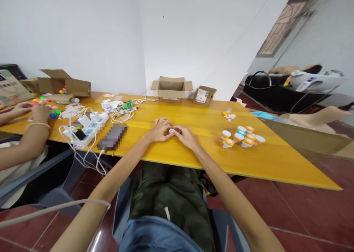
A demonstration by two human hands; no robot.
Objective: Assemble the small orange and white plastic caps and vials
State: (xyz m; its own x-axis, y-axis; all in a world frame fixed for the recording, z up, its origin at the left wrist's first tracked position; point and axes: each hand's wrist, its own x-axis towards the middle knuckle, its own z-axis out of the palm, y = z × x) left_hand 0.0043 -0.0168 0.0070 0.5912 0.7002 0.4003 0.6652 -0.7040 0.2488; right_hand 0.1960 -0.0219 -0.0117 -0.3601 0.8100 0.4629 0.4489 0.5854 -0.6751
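Note:
A small round white lid (172, 131) is between my two hands, just above or on the yellow table; whether a container is beneath it is hidden by my fingers. My left hand (159, 130) closes on its left side, thumb and fingers curled in. From the right, my right hand (185, 135) pinches the same piece with thumb and forefinger. To the right stands a cluster of small clear containers, some with orange-rimmed white lids (228, 142) and one with a teal lid (241, 133).
Loose small parts (229, 115) lie behind the cluster. Two cardboard boxes, one open (171, 94) and one closed (204, 96), stand by the wall. Leftward are a phone (112, 137), a power strip (92, 128) with tangled cables, and another person's hands (41, 114) among colourful pieces.

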